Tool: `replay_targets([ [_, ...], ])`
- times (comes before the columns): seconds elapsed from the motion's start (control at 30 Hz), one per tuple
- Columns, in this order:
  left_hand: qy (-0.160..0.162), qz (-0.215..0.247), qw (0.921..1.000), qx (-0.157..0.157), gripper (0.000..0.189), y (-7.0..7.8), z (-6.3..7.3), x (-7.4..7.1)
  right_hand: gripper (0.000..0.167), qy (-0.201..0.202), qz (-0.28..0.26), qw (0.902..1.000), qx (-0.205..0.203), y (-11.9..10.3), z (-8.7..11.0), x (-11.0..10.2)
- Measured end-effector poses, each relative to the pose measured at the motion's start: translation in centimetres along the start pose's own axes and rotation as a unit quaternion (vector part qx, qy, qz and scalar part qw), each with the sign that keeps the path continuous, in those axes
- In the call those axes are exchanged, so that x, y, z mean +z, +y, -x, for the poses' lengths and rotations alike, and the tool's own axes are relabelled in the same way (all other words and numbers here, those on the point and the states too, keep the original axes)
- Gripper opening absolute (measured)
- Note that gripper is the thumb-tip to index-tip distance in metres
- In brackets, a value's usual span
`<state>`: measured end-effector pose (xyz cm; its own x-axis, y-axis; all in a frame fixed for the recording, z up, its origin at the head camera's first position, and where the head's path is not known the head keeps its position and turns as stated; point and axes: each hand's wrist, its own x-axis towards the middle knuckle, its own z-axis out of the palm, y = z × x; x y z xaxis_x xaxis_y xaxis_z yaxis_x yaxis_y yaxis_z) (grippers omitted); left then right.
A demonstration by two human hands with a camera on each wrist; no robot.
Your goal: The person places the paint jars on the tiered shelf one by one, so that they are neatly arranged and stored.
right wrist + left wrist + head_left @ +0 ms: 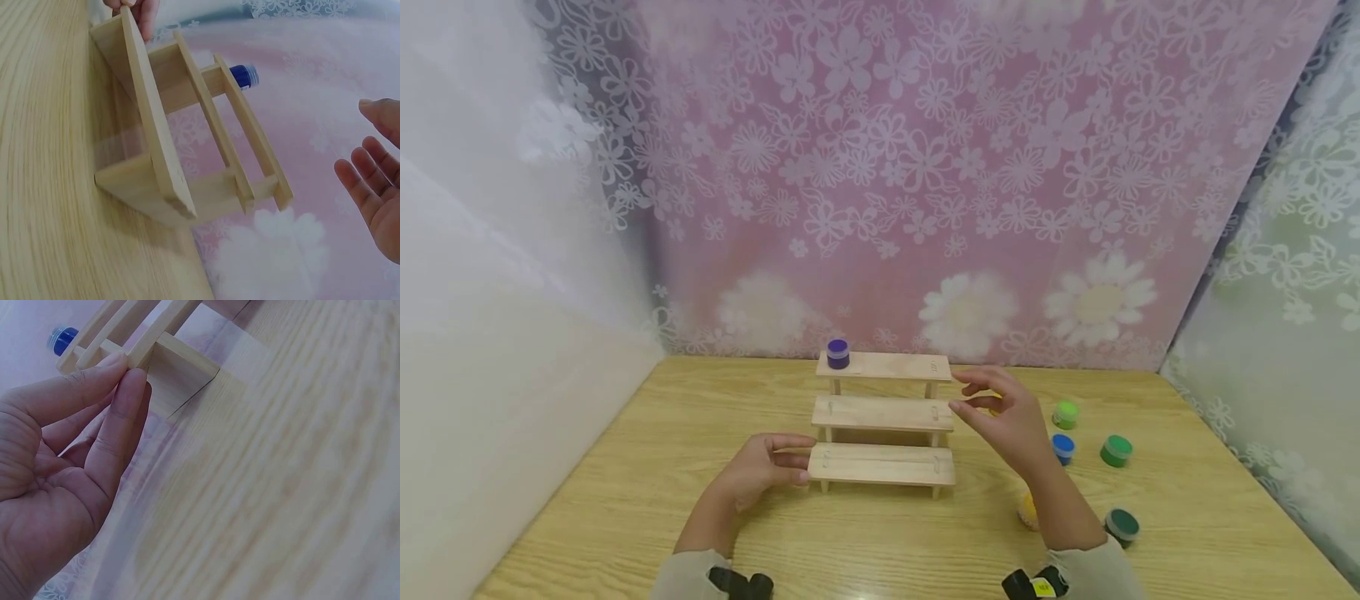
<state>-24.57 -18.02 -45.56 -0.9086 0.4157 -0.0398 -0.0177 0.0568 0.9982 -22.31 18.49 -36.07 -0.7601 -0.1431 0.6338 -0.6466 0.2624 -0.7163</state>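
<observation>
A three-step wooden display stand (880, 462) stands on the table. My left hand (752, 471) pinches the left end of its lowest board between thumb and fingers, as the left wrist view shows up close. Beside the right ends of the upper boards is my right hand (1007, 421), its fingers relaxed and parted. Seen from the right wrist, that hand (382, 194) is apart from the stand and holds nothing. A small purple paint jar (838, 354) sits at the left end of the top board; it looks blue in the wrist views.
Right of the stand are a light green jar (1065, 414), a blue jar (1063, 448), a green jar (1116, 451) and a dark green jar (1122, 527). One yellow jar (1028, 511) is partly covered by the right forearm, another yellow thing (996, 403) by the right hand. Flowered cloth (880, 167) hangs behind.
</observation>
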Motion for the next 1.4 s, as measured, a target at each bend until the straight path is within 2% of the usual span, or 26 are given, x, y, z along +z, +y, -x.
replay_targets([
  [0.23,0.0,-0.01,0.9999,-0.002,0.056,0.2,0.0,0.0,0.033,-0.017,0.018,0.9996,0.012,0.9,1.2,-2.2],
  [0.57,-0.001,-0.01,0.9999,-0.005,0.057,0.4,0.1,0.0,0.038,-0.025,0.047,0.9985,0.007,1.5,3.5,-4.9],
  [0.73,-0.008,-0.003,1.0,0.002,0.058,0.3,0.1,0.2,0.039,-0.03,0.054,0.9981,0.01,2.1,4.7,-7.0],
  [1.07,-0.001,-0.005,1.0,0.003,0.059,0.1,0.0,-0.1,0.045,-0.025,0.096,0.9949,0.015,2.8,6.2,-11.1],
  [1.23,-0.002,0.001,1.0,0.007,0.058,0.1,0.0,-0.1,0.044,-0.019,0.134,0.9895,0.051,3.1,7.1,-12.6],
  [1.4,-0.006,0.005,0.9999,0.01,0.057,0.0,-0.1,0.0,0.044,-0.041,0.137,0.9868,0.075,3.2,7.8,-14.0],
])
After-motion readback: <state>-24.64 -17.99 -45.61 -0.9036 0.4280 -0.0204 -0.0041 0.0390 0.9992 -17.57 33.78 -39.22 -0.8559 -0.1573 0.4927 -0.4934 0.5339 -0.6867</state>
